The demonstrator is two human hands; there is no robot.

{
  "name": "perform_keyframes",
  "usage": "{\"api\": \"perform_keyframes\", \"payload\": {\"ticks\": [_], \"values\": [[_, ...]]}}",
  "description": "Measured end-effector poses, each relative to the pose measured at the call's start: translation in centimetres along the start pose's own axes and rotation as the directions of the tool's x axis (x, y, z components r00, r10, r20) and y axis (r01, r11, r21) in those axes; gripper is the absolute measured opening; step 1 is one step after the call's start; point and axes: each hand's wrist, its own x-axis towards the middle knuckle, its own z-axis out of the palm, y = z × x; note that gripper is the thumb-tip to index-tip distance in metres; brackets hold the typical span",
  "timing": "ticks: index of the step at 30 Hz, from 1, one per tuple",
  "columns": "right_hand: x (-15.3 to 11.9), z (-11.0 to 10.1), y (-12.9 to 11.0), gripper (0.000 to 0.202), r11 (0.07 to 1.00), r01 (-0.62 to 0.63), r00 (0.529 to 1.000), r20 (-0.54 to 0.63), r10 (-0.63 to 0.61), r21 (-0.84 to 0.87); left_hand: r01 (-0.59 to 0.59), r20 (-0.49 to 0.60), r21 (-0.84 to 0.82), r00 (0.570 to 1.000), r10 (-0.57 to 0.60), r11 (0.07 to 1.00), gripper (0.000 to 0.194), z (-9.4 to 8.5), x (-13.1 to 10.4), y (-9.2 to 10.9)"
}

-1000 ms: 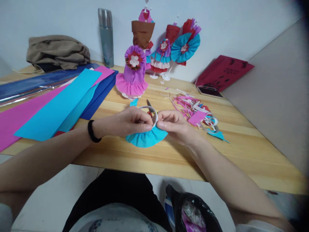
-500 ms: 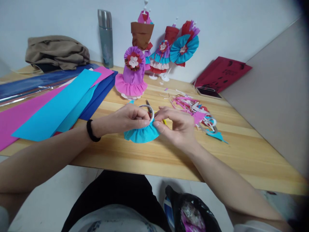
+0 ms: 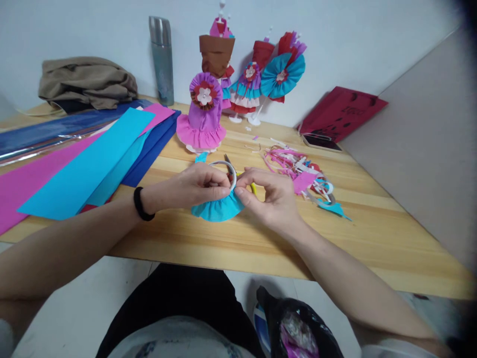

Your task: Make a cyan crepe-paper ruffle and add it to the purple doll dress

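Note:
My left hand [image 3: 204, 185] is closed, pinching a gathered turquoise crepe paper ruffle [image 3: 219, 209] together with a white strip of tape [image 3: 232, 171] that loops above it. My right hand [image 3: 267, 193] pinches the ruffle's right end, thumb and forefinger pressed together close to the left fingertips. The pleats fan out below both hands, just over the table. Partly hidden behind the hands lie scissors [image 3: 254, 188] with yellow on the handle and blades pointing away. A small turquoise scrap [image 3: 201, 157] sits just beyond my left hand.
Crepe paper sheets [image 3: 89, 164] cover the table's left side. Paper dresses on stands [image 3: 206, 117], a flask [image 3: 162, 62] and a bundled brown cloth [image 3: 87, 79] stand behind. Scraps [image 3: 298, 174], a phone [image 3: 321, 142] and a red bag [image 3: 345, 114] are right. A black bin bag [image 3: 298, 323] is below.
The right fingertips have shifted very slightly along the ruffle's edge, and more of the turquoise scrap behind the left hand shows. The view has moved a little; both hands keep their pinch.

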Motion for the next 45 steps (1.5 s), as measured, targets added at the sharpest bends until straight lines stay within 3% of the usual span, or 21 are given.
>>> {"api": "perform_keyframes", "payload": {"ticks": [4,9,13,20,23,28,32,36,40,43,45], "values": [[0.0,0.2,0.0,0.012,0.993,-0.087,0.995,-0.037,0.09,0.08,-0.002,0.002,0.011,1.0,0.002,1.0,0.032,0.0,0.0,0.1],[0.0,0.2,-0.3,0.012,0.996,-0.086,0.995,-0.057,0.086,0.007,-0.026,-0.009,0.028,1.0,0.027,0.999,0.032,0.1,0.2,0.4],[0.0,0.2,-0.4,0.015,0.996,-0.015,0.999,-0.041,0.011,-0.084,0.012,0.0,-0.01,1.0,-0.012,1.0,0.035,0.2,0.2,0.5],[0.0,0.0,-0.4,0.015,0.902,0.252,0.961,-0.014,-0.275,-0.35,0.071,0.015,-0.154,0.997,-0.07,0.986,0.034,0.3,0.1,0.3],[0.0,0.0,-0.4,0.017,0.872,0.274,0.955,0.004,-0.298,-0.407,0.069,0.016,-0.174,0.998,-0.068,0.982,0.033,0.2,0.2,0.3],[-0.1,-0.2,-0.3,0.01,0.932,0.23,0.97,-0.012,-0.243,-0.279,0.118,-0.005,-0.144,0.993,-0.121,0.982,0.035,0.1,0.1,0.2],[-0.1,0.0,-0.1,0.014,0.977,0.139,0.99,-0.015,-0.143,-0.163,0.108,0.019,-0.103,0.994,-0.107,0.989,0.036,0.0,0.0,0.1],[0.0,0.3,0.2,0.015,0.991,-0.11,0.994,-0.009,0.111,0.078,0.056,0.031,-0.091,0.998,-0.054,0.994,0.035,-0.1,0.0,0.1],[0.4,0.4,0.5,0.025,0.873,-0.357,0.934,0.124,0.334,0.332,0.004,0.052,-0.093,0.999,0.001,0.996,0.036,-0.1,0.0,-0.1],[0.6,0.5,0.8,0.033,0.75,-0.464,0.886,0.258,0.386,0.472,-0.011,0.076,-0.099,0.997,0.018,0.995,0.035,-0.2,0.0,0.0],[0.6,0.5,1.0,0.035,0.72,-0.476,0.879,0.27,0.392,0.505,0.012,0.06,-0.117,0.998,-0.005,0.993,0.035,-0.2,0.0,0.2]]}}
